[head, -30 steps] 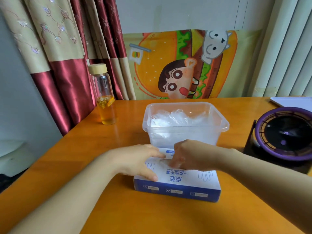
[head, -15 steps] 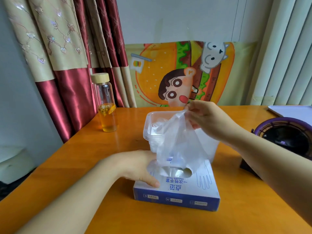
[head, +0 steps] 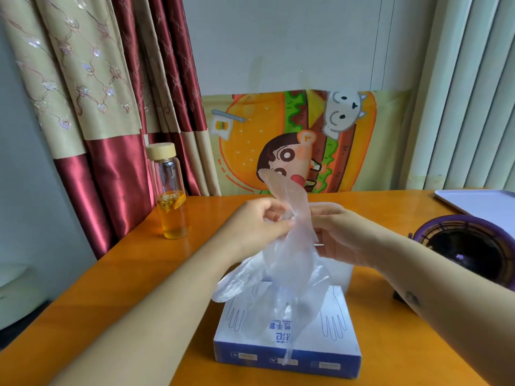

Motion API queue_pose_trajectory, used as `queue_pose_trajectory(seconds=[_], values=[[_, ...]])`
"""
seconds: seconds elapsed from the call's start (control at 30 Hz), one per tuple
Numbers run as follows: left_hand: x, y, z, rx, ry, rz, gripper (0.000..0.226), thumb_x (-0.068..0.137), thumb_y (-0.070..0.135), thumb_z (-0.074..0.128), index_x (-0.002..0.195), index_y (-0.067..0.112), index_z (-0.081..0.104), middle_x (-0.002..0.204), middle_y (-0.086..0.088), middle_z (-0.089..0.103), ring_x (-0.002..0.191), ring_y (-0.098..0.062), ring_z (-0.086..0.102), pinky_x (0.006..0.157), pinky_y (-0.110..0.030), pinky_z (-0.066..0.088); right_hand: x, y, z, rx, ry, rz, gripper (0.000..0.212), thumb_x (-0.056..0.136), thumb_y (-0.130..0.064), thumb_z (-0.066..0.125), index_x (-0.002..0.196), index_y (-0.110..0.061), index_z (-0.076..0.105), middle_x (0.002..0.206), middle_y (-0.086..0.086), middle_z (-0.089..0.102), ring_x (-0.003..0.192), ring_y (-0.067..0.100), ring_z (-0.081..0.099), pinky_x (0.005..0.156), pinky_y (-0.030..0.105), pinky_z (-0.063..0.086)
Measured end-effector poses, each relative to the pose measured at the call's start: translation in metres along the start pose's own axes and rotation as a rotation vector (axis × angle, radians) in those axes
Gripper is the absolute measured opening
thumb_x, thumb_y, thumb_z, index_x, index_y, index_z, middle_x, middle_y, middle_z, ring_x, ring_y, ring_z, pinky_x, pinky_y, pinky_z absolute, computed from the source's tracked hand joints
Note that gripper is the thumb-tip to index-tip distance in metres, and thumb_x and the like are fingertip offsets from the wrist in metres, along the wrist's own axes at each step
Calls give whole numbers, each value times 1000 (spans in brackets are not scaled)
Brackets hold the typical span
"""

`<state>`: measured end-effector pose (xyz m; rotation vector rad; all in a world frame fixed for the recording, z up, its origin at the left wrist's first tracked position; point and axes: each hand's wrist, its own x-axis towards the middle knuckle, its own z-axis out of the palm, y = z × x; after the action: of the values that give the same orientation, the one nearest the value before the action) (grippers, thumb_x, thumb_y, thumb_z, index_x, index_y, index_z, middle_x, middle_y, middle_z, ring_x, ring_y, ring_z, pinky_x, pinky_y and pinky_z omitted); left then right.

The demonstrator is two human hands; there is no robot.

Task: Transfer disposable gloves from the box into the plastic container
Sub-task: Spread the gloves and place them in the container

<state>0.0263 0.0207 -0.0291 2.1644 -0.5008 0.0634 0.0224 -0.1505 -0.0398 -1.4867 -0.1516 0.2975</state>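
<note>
A clear disposable glove (head: 292,263) hangs in the air above the blue-and-white glove box (head: 287,338), which lies flat on the orange table near me. My left hand (head: 256,229) pinches the glove's upper part from the left, and my right hand (head: 337,235) grips it from the right. The glove's fingers dangle down over the box top. The clear plastic container (head: 338,271) stands just behind the box, mostly hidden by my hands and the glove.
A glass bottle (head: 170,196) with yellow liquid and a wooden lid stands at the back left. A purple-rimmed black fan (head: 468,246) sits at the right, with a white tray (head: 482,203) behind it. Curtains and a cartoon poster (head: 292,140) line the back.
My right hand pulled a glove up out of the box. My left hand left the box top and rose to take hold of the glove too.
</note>
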Motion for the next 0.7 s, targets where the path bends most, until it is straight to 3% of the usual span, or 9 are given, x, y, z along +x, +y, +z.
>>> queue_pose_trajectory(seconds=[0.1, 0.17, 0.23, 0.3, 0.33, 0.43, 0.53, 0.7], values=[[15, -10, 1, -81, 62, -94, 25, 92, 14, 62, 117, 12, 61, 106, 4, 64, 58, 3, 64, 69, -16, 53, -1, -2, -5, -79, 148, -77, 23, 97, -12, 49, 114, -4, 62, 107, 15, 69, 89, 24, 67, 80, 33, 55], [23, -14, -3, -116, 128, -137, 19, 92, 10, 60, 111, 10, 63, 105, 0, 65, 53, 1, 64, 73, -21, 53, -7, -8, -8, -231, 321, -220, 10, 94, -18, 55, 100, -12, 62, 105, 9, 70, 92, 22, 67, 84, 34, 54], [28, -13, -8, -143, 187, -149, 9, 91, 7, 59, 98, 11, 63, 88, 0, 65, 47, 3, 61, 61, -15, 50, -18, -16, -5, -394, 326, -354, 10, 90, -24, 61, 86, -15, 63, 103, 2, 71, 96, 18, 67, 87, 34, 53], [33, -11, -11, -122, 222, -170, 6, 91, 8, 58, 91, 12, 62, 73, 4, 61, 42, 6, 57, 45, -9, 43, -31, -23, 4, -630, 186, -407, 13, 87, -29, 63, 83, -19, 68, 111, -2, 69, 101, 12, 64, 90, 28, 49], [36, -11, -13, -101, 231, -180, 6, 91, 10, 58, 92, 13, 63, 70, 5, 60, 44, 5, 58, 43, -10, 43, -36, -23, 9, -772, 108, -403, 11, 87, -32, 64, 85, -23, 70, 118, -6, 65, 106, 7, 60, 91, 25, 47], [44, -11, -14, -72, 241, -208, 11, 90, 14, 59, 100, 15, 63, 71, 6, 64, 65, -5, 64, 62, -20, 51, -38, -8, 21, -1062, -26, -349, 11, 86, -41, 64, 96, -39, 68, 147, -12, 38, 134, 1, 33, 107, 23, 28], [45, -10, -15, -76, 247, -208, 10, 90, 12, 57, 89, 22, 56, 71, 7, 62, 58, -3, 61, 52, -14, 49, -29, 9, 31, -1080, 48, -321, 33, 88, -42, 61, 120, -48, 58, 157, -4, 18, 145, 11, 13, 113, 32, 19], [51, -14, -17, -100, 197, -216, 20, 89, 9, 57, 106, 16, 63, 76, -1, 68, 53, -2, 63, 45, -14, 45, -11, 8, 28, -977, 255, -428, 45, 91, -35, 58, 134, -24, 52, 143, -6, 47, 130, 6, 42, 104, 19, 29]])
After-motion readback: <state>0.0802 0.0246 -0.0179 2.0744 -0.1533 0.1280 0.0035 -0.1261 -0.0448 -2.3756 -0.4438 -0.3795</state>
